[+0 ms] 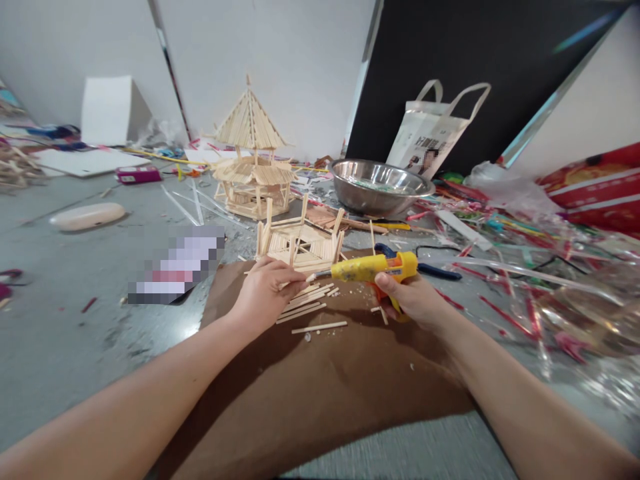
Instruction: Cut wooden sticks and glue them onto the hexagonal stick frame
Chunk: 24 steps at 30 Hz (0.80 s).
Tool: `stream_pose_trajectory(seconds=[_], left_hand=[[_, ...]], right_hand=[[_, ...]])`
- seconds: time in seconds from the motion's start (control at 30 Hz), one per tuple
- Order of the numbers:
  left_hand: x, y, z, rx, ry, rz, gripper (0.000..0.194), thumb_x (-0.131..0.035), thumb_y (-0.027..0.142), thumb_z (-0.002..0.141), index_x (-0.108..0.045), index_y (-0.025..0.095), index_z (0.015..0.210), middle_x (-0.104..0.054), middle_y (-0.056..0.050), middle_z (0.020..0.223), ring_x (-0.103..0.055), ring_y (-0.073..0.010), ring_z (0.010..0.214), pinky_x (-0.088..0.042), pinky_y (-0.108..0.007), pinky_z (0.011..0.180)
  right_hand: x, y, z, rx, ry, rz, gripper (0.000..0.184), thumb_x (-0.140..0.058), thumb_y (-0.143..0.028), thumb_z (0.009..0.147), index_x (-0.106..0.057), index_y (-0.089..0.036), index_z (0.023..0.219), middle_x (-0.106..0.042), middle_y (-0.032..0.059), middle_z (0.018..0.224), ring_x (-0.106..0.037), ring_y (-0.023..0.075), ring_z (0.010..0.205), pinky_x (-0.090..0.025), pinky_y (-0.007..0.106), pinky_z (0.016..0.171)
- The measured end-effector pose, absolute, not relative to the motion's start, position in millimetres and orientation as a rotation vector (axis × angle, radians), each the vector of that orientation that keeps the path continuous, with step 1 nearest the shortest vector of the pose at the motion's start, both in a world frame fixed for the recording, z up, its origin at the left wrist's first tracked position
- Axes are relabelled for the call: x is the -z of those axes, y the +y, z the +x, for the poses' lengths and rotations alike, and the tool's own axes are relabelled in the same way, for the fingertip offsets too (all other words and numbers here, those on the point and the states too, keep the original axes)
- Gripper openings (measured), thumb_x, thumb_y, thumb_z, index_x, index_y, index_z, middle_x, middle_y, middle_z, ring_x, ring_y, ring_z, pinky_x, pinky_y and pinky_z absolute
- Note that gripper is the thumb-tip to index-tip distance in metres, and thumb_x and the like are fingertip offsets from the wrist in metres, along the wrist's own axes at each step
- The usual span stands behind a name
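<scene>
My right hand (413, 297) is wrapped round a yellow hot glue gun (357, 268), whose nozzle points left. Pinched in my left hand (265, 290) is a small wooden stick (311, 277), mostly hidden by the fingers, with its end at the nozzle tip. Below the hands, several loose sticks (304, 309) and one separate stick (319, 327) lie on a brown sheet (320, 400). Just behind my left hand stands a low stick frame (267, 237) with upright posts. Farther back is a stick pavilion model (251, 123) with a pointed roof.
A steel bowl (350, 190) and a white tote bag (423, 137) stand at the back. Blue-handled pliers (440, 271) lie beyond the glue gun. Plastic strips and wrappers (525, 260) clutter the right. On the left are a pixelated flat object (177, 267) and a pale oval case (87, 217).
</scene>
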State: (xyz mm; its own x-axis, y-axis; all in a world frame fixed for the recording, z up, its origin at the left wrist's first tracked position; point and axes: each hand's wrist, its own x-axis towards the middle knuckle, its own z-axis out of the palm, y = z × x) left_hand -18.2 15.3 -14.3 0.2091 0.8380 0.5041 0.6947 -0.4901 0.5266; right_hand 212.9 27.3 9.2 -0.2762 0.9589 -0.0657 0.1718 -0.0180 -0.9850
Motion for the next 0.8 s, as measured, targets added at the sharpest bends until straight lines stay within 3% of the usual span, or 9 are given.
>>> stream_pose_trajectory(seconds=[0.6,0.8], left_hand=[[11,15,-19,-1.207,1.492,2.240,0.017,-0.053,0.031,0.071,-0.065,0.019,0.071,-0.063,-0.001,0.068,-0.050,-0.0131,0.070,-0.039,-0.027,0.069],[12,15,-17,-1.220,1.467,2.262,0.017,-0.052,0.030,0.071,-0.065,0.019,0.070,-0.064,-0.001,0.068,-0.050,-0.0134,0.070,-0.039,-0.028,0.071]], right_hand=[[-9,29,213,-1.288,-1.568,-1.340,0.028,-0.058,-0.045,0.060,-0.051,-0.019,0.053,-0.046,-0.0036,0.037,-0.034,0.0050,0.025,-0.021,0.018,0.026],[-16,43,224,-1.158,-1.428,-1.344,0.030,-0.051,-0.048,0.066,-0.053,-0.018,0.068,-0.056,-0.0007,0.054,-0.037,0.0041,0.027,-0.028,0.019,0.029]])
